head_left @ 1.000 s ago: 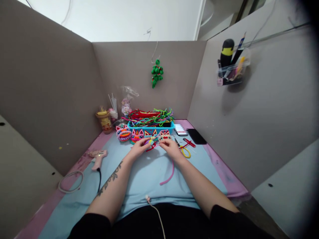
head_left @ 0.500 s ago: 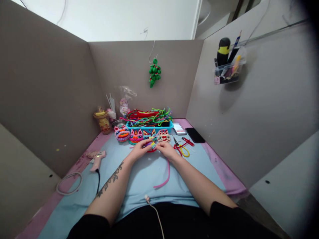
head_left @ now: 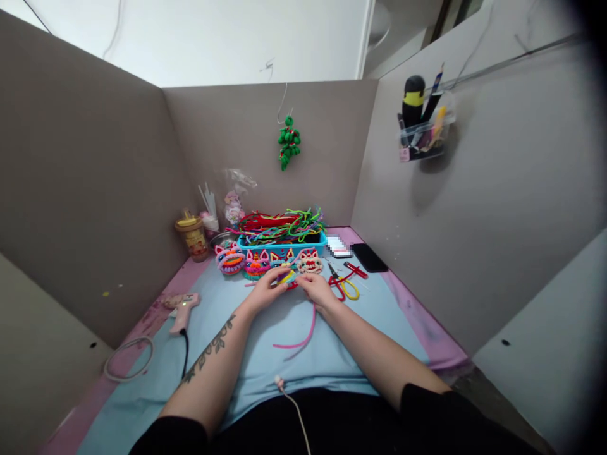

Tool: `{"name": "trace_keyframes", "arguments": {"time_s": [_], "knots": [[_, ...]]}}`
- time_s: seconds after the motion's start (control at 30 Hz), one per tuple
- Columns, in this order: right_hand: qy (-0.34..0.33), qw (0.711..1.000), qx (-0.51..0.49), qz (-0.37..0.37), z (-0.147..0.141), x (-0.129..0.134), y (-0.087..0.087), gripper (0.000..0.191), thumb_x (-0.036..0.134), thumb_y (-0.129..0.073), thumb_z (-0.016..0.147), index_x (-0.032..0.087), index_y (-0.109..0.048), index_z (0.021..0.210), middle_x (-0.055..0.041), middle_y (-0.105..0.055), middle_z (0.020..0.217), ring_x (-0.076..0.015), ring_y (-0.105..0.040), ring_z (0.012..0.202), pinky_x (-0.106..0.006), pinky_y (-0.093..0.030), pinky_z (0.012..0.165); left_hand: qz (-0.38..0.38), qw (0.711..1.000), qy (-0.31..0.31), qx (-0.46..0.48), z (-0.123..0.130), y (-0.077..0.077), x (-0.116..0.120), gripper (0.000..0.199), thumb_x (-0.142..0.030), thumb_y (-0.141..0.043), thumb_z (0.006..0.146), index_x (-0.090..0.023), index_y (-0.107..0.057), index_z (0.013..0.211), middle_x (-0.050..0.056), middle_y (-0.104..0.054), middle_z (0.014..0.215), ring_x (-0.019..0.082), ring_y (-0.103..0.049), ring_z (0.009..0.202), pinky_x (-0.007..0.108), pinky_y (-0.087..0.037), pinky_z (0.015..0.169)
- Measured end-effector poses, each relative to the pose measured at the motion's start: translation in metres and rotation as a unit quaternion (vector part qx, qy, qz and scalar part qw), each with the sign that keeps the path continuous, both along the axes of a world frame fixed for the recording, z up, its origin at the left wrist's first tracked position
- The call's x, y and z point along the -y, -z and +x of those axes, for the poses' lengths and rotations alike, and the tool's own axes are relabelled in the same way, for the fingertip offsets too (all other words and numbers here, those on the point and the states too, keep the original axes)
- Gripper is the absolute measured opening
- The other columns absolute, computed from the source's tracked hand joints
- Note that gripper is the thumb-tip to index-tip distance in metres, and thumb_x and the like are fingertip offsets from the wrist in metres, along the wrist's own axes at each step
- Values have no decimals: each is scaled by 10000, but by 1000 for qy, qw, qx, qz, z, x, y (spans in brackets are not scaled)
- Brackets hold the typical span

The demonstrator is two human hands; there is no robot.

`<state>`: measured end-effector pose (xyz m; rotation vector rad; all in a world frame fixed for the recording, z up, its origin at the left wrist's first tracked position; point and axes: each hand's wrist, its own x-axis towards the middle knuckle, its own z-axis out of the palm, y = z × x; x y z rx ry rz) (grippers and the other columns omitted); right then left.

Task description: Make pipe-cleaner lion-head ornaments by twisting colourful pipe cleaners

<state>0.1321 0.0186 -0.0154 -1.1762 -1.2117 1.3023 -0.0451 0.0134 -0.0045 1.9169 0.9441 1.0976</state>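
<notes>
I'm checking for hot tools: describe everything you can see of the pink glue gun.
The glue gun is pale pink, plastic-looking, with a small green light and a black cord leaving its handle. It lies on its side on the blue cloth, front pointing left over the pink surface, its tip blurred. Neither left hand nor right hand touches it.

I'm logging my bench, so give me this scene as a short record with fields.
Left hand: holding colourful piece
Right hand: fingers at piece, grip unclear
Pink stem: trailing below right hand
Fuzzy faces: four, in front of bin
Bin: blue, heaped with coloured stems
Scissors: right of hands
Glue gun: left of hands
</notes>
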Motion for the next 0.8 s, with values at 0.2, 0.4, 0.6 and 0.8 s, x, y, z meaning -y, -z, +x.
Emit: {"name": "trace_keyframes", "arguments": {"time_s": [0.2, 0.4, 0.6, 0.8], "knots": [[0, 997, 42, 69, -3, -1, 6, 283, 446, -610, 653, 164, -600, 632, 50, -437, 479, -93, -384, 472, -224, -297, 469, 11, 1000, 2, -12, 1, 2, 1, 433, -369, -605, 782, -236, -579, 1194, 107, -445, 1366, 257, -393, 1276, 383, -431, 958], [16, 975, 115, 191, -6, -8, 13, 287, 380, -514, 736, 175, -529, 536, -3, -521, 641, -137, -475, 658, -246, -382, 618, 47, 998, -14, -36, 3, 0, 1, 371, -315, -594, 790, -225, -609, 1150, 114, -500, 1318, 258, -446, 1232, 411, -399, 990], [17, 965, 158, 211, -6, -6, 12, 204, 319, -549, 735, 170, -616, 613, -47, -580, 824, -183, -529, 869, -307, -404, 823, 93, 992, -40, -72, 5, -3, 2, 287, -210, -563, 786, -195, -655, 1058, 120, -589, 1187, 235, -517, 1149, 410, -406, 980], [2, 973, 140, 185, -5, -2, 8, 141, 312, -644, 677, 178, -688, 685, -74, -596, 984, -212, -536, 1008, -338, -374, 933, 107, 991, -60, -61, 7, -4, 1, 277, -187, -552, 783, -210, -660, 1037, 105, -607, 1175, 233, -534, 1127, 426, -414, 970]]}}
